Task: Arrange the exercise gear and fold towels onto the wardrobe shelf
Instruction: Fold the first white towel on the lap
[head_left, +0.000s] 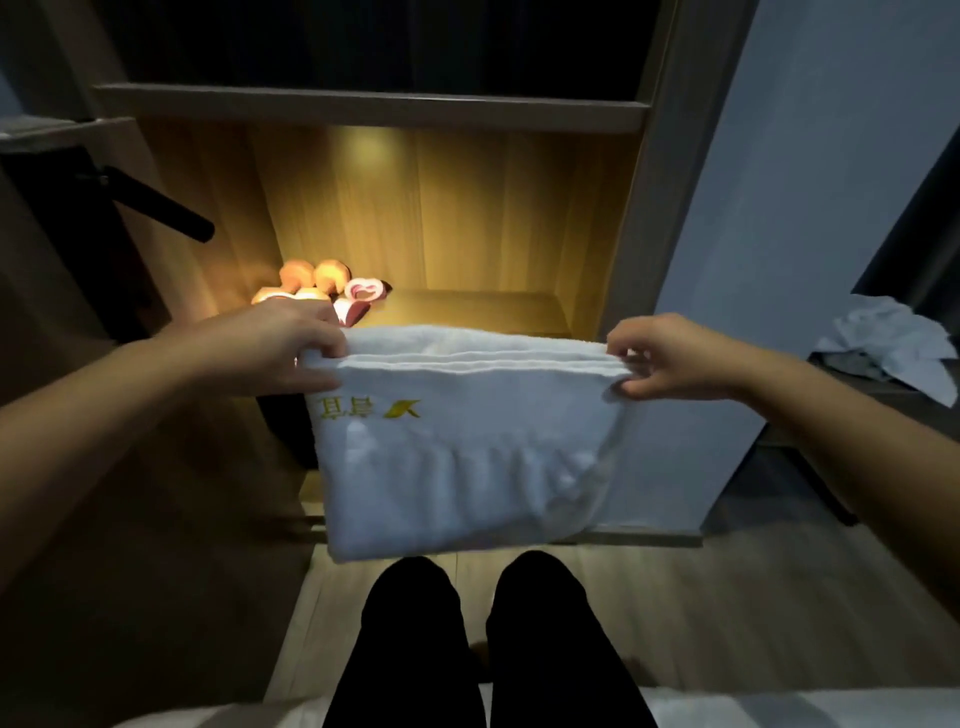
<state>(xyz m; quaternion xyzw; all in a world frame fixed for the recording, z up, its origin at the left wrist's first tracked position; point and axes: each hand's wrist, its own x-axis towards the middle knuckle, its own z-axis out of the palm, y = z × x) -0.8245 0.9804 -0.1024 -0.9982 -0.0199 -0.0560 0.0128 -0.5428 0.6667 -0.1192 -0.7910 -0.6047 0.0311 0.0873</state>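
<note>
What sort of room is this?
Probably a bedroom, perhaps in a hotel. An open wardrobe with a lit wooden shelf stands ahead, the left hand and right hand grip a folded white towel embroidered in gold, and crumpled white linen lies off to the right.

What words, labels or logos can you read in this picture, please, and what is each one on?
Gold stitching on the white towel: a leaf-like mark and two characters, seen upside down from here, too blurred to read for certain.
No other writing, number or sign can be made out anywhere else in the picture.
</note>
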